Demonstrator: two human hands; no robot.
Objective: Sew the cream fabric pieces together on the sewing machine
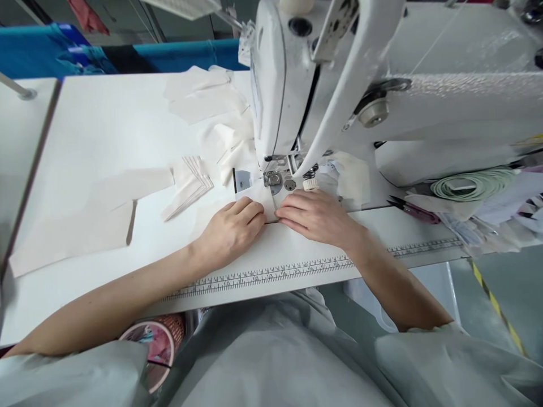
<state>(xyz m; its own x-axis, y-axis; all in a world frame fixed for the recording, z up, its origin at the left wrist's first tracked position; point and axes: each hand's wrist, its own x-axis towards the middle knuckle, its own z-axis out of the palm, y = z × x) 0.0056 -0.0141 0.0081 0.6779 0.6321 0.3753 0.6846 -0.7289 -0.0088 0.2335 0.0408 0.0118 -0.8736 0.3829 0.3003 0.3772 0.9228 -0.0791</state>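
Note:
A white sewing machine (pixel 271 85) stands over the table, its presser foot (pixel 272 178) low at the needle plate. Just in front of the foot lies a small off-white fabric piece (pixel 268 195). My left hand (pixel 231 232) has its fingers curled down on the left side of this fabric. On the right side, my right hand (pixel 314 217) presses its fingers together at the fabric's edge, fingertips close to the left hand's. The hands partly cover the fabric. To the left sit a fanned stack of folded fabric pieces (pixel 190 183) and larger flat cream pieces (pixel 76 232).
A printed ruler strip (pixel 271 274) runs along the table's front edge. At right lie thread snips (pixel 413 209), a coil of pale green cord (pixel 470 183) and scraps. Crumpled cream fabric (pixel 231 144) rests left of the machine. Below the table stands a pink basket (pixel 169 333).

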